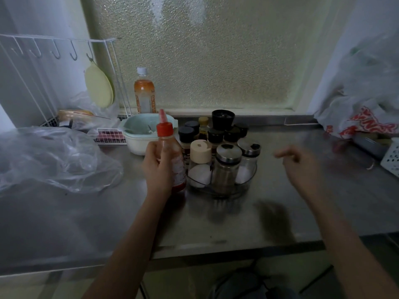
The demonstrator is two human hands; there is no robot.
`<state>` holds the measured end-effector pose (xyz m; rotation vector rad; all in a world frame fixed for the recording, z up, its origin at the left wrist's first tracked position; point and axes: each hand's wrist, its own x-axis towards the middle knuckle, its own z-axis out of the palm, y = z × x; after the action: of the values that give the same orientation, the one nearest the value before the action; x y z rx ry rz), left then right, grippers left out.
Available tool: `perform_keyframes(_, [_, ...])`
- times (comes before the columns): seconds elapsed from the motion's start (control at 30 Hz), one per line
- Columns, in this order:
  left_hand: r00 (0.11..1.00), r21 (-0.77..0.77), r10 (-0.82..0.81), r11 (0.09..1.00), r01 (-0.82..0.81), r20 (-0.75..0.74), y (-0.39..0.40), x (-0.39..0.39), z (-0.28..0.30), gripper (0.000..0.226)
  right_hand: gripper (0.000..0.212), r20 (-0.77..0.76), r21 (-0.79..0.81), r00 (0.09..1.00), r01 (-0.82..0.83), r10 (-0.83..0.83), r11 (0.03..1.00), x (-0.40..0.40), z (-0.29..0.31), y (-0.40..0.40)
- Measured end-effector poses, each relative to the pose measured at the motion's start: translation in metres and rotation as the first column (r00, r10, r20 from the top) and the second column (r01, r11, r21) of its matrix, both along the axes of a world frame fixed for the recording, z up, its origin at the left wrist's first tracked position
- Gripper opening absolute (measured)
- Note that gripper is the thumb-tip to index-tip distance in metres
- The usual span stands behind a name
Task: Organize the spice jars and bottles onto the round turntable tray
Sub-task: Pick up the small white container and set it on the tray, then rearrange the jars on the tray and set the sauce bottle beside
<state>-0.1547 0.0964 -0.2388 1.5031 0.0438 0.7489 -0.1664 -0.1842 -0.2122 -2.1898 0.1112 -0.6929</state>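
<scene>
My left hand (156, 169) grips a red-capped sauce bottle (170, 152), held upright just left of the clear round turntable tray (244, 186). The tray is crowded with several jars: a cream-lidded jar (200, 152), two steel-capped glass shakers (227, 160), and black-lidded spice jars (214, 134) behind them. A taller black-topped grinder (222, 119) stands at the back. My right hand (295, 162) hovers to the right of the tray, blurred, fingers loosely apart and holding nothing.
A pale green bowl (140, 128) sits left of the tray, an orange drink bottle (144, 93) behind it. Clear plastic bags (49, 158) cover the left counter beside a white wire rack (43, 67). More bags (362, 117) and a white basket (391, 156) lie at right.
</scene>
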Motion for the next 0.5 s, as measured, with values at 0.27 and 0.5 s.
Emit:
perform_keyframes(0.27, [0.999,0.006,-0.032,0.999,0.032,-0.041,0.001,0.000,-0.005,0.029,0.013,-0.129,-0.486,0.947,-0.318,0.293,0.814,0.007,-0.035,0.005])
perform_keyframes(0.5, [1.000,0.024,0.017,1.000,-0.017,0.007,0.001,0.000,-0.007,0.047,0.019,-0.136,-0.555,0.900,-0.415,0.413,0.721,-0.035,-0.035,0.062])
